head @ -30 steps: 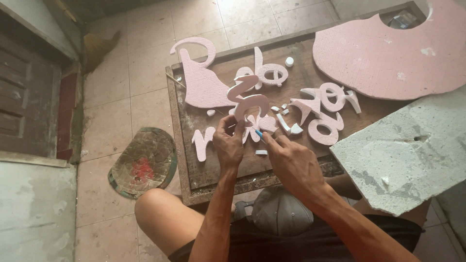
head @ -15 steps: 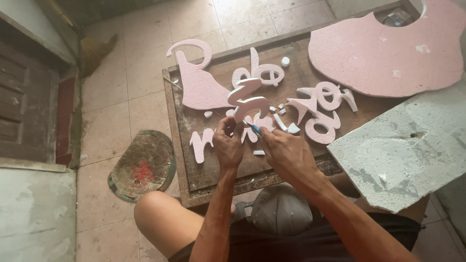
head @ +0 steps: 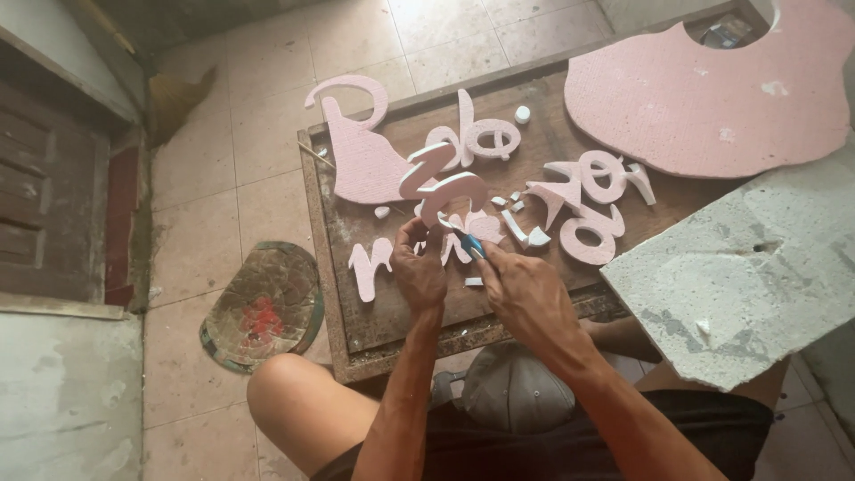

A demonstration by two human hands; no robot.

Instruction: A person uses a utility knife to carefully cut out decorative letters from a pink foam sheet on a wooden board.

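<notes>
Nearest the camera, both forearms reach forward from the seated person's bare knees toward the wooden board (head: pixel 392 312), the landmark here. The right hand (head: pixel 525 289), above the board's near edge, is curled closed around a small blue-handled knife (head: pixel 474 244), its tip pointing up-left. Just left of it, the left hand (head: pixel 419 267) is raised with its fingers pinching the lower end of a curly pink foam letter piece (head: pixel 441 183), lifted above the board's middle. Around it, other pink foam letters (head: pixel 592 200) and white offcuts lie flat on the board. At the board's far right corner rests a large pink foam sheet (head: pixel 704 98); a grey slab (head: pixel 739 276) overlaps the board's right side.
</notes>
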